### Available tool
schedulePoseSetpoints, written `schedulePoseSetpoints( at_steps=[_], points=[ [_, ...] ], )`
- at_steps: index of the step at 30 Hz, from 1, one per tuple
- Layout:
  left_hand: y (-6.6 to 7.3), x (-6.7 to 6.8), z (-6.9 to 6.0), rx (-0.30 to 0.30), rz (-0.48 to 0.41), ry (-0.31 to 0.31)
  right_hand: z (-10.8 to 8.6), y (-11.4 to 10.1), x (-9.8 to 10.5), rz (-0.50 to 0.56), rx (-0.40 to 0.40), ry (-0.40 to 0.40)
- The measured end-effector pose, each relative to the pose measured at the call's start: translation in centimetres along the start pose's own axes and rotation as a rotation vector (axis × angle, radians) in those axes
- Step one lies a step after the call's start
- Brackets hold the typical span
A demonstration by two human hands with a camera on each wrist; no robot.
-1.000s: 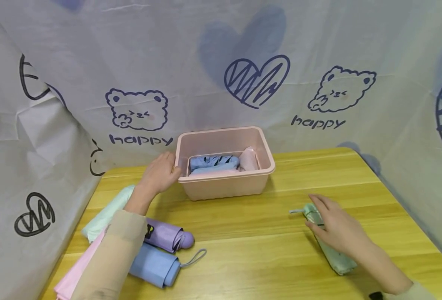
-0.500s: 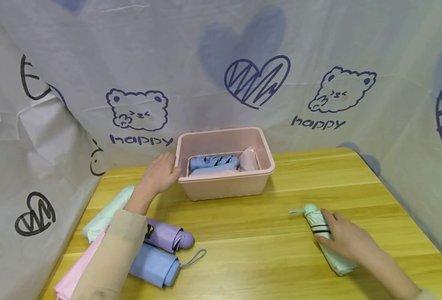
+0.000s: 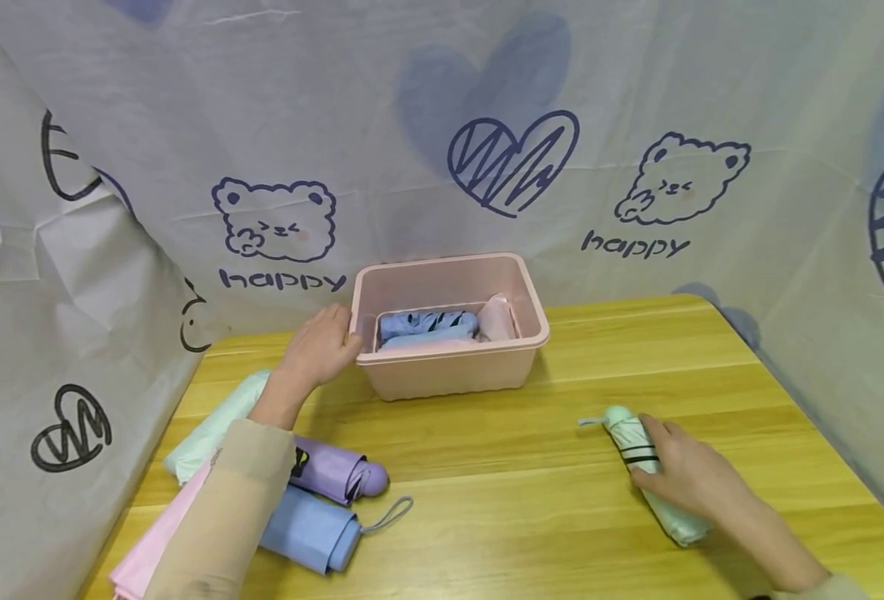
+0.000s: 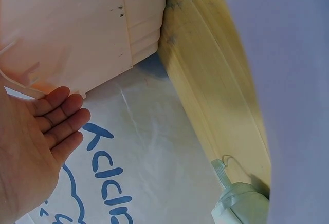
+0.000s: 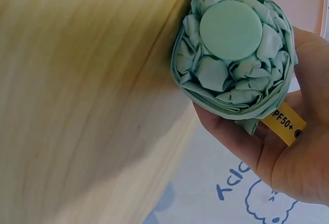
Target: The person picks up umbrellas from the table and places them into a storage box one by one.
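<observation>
My left hand (image 3: 317, 346) holds the left rim of a pink plastic bin (image 3: 449, 377), thumb at the rim and fingers against the outer side. In the left wrist view the fingers of that hand (image 4: 38, 142) bend under the bin's lip. On the right of the table, my right hand (image 3: 692, 475) grips a folded mint-green umbrella (image 3: 627, 435) round its middle, and its handle and strap point toward the bin. The right wrist view faces the umbrella's gathered end (image 5: 231, 31), with thumb and fingers on either side and a yellow tag hanging beside it.
Inside the bin lie a blue patterned umbrella (image 3: 430, 322) and pink bundles. Left of it, partly under my left sleeve, are purple (image 3: 337, 469), blue (image 3: 310, 527), pink (image 3: 158, 533) and mint (image 3: 212, 429) folded umbrellas. Printed cloth walls stand behind and beside the wooden table (image 3: 479, 517).
My right hand has come down and back along the mint-green umbrella and taken hold of its middle; the umbrella has shifted very slightly. The left hand and bin stay still.
</observation>
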State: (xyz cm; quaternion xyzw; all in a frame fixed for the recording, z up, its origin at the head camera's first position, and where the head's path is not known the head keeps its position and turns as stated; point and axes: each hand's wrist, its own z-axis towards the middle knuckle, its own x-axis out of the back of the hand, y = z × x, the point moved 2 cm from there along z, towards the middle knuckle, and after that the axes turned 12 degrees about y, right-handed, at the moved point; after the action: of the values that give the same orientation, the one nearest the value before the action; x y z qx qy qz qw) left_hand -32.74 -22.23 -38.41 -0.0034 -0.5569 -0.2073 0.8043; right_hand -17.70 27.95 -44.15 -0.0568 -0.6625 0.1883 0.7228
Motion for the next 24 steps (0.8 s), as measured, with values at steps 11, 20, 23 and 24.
schedulePoseSetpoints(
  at_steps=[11,20,23,24],
  points=[
    [0.0,0.0,-0.1,0.006,0.0,-0.001,0.5,-1.2,0.2,0.027,0.044,0.171],
    [0.0,-0.1,-0.1,0.0,0.01,0.009,1.4,-2.6,0.6,0.06,0.075,0.329],
    [-0.1,-0.1,-0.1,-0.004,0.012,0.012,1.7,-3.2,0.8,0.081,0.078,0.363],
    [-0.1,0.0,-0.1,-0.004,0.011,0.014,1.8,-3.3,0.9,0.089,0.081,0.376]
  ],
)
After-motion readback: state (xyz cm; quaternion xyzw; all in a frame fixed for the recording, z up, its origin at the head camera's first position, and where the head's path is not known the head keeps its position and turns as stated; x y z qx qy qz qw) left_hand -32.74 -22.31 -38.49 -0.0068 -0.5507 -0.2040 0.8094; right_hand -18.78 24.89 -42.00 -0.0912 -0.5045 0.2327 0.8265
